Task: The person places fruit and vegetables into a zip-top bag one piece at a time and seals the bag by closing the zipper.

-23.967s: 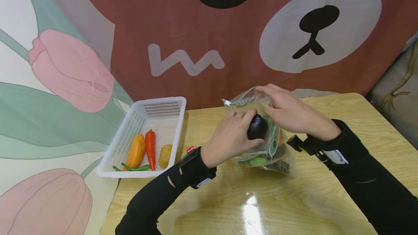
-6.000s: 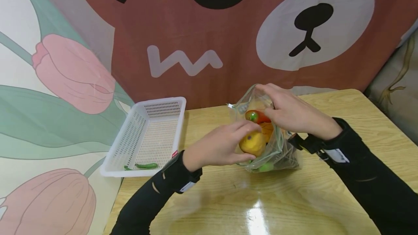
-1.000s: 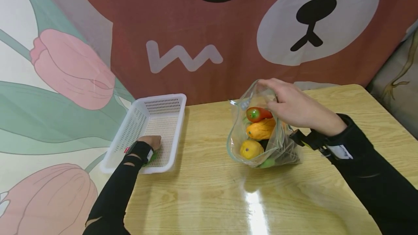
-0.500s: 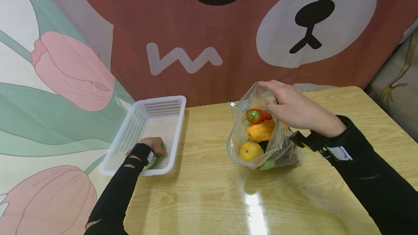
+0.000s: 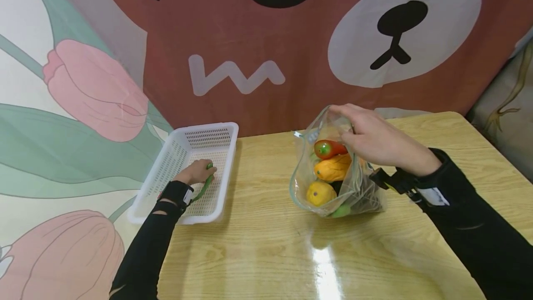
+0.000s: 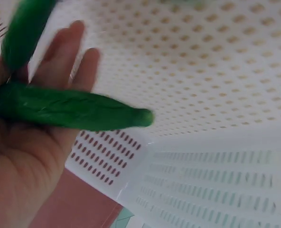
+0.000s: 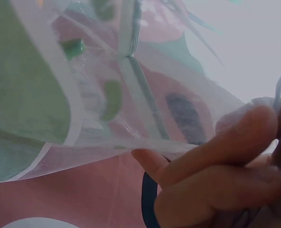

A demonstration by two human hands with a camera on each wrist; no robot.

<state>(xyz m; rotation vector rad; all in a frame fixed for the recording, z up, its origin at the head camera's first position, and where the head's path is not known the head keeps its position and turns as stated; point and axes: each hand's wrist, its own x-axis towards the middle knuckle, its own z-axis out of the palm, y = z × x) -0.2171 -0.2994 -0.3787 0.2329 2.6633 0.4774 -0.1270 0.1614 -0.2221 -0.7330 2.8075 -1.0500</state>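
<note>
My left hand [image 5: 197,171] is inside the white plastic basket [image 5: 228,172], its fingers curled on green chili peppers. In the left wrist view one chili pepper [image 6: 74,108] lies across the palm and a second chili pepper [image 6: 30,31] crosses the fingers. My right hand [image 5: 372,135] pinches the upper edge of a clear zip bag [image 5: 296,179] and holds its mouth open. In the bag show a red pepper [image 5: 330,148], an orange ridged gourd [image 5: 332,168] and a yellow lemon-like fruit [image 5: 320,193]. Dark and green things beneath are partly hidden.
The basket stands at the left of the wooden table [image 5: 266,244], the bag right of centre. Behind the table hangs a brown bear-print cloth [image 5: 233,105], with a tulip-print cloth [image 5: 96,91] at the left.
Since the earliest frames, the red pepper, orange gourd and yellow fruit have gone from basket to bag. Lately my left hand has picked up green chili peppers and risen slightly; my right hand stays.
</note>
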